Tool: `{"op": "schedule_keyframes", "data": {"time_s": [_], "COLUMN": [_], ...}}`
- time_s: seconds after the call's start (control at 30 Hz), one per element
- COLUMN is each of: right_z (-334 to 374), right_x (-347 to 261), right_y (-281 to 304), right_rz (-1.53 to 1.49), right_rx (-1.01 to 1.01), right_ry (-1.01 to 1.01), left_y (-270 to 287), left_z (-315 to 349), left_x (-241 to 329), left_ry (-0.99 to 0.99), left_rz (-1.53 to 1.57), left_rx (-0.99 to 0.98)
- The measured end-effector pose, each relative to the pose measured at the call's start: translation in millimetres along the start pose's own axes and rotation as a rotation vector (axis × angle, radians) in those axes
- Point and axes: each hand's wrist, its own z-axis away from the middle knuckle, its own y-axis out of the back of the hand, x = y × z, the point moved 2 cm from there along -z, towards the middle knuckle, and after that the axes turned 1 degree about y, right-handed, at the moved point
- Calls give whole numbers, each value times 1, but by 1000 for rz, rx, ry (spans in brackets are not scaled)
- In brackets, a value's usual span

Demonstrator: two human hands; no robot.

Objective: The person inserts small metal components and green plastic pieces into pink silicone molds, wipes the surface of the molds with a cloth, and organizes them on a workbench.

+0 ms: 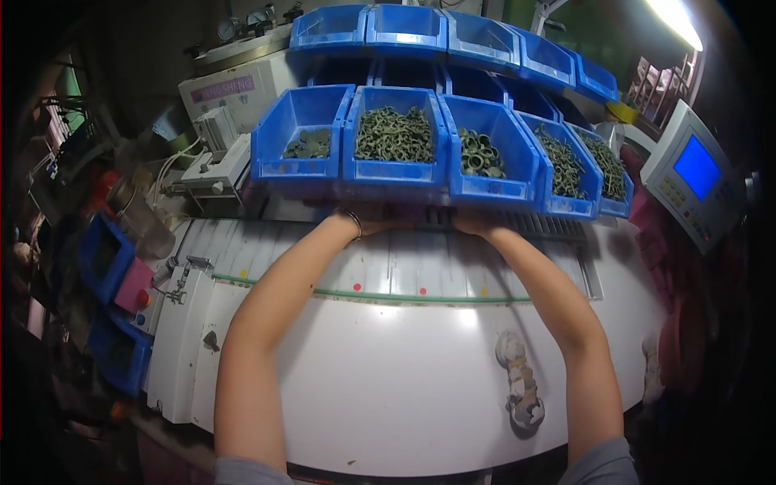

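Both my arms stretch forward over the white worktable (pixel 388 388) to its far side. My left hand (pixel 373 225), with a bracelet at the wrist, reaches in under the front of the lower blue bins. To its right my right hand (pixel 477 223) rests near a slotted grey rack (pixel 541 225). The bins' overhang and shadow hide the fingers of both hands, so whatever they touch or hold does not show. Above them, a blue bin (pixel 396 171) is heaped with small green ring-like parts, and the bin beside it (pixel 495 184) contains larger green rings.
A wrapped, knobbly grey-white tool (pixel 520 380) lies near my right forearm. At the right stands a control panel (pixel 687 174) with a blue screen. A green strip (pixel 388 297) crosses the tabletop below pale panels. Blue bins (pixel 121 352) and a white machine arm (pixel 179 347) line the left.
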Motion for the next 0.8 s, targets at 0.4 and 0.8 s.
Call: {"op": "schedule_keyframes", "data": {"time_s": [0.4,0.8], "right_z": [-11,3], "right_x": [22,8], "right_y": [-15,21], "right_rz": [-9,-146], "right_rx": [-221,-403], "right_ry": [73,-47], "left_y": [-25,-30], "left_z": [-22,-31], "left_x": [2,-3], "left_ry": [44,-70], "left_rz": [222,215], "left_rx": [-16,59]}}
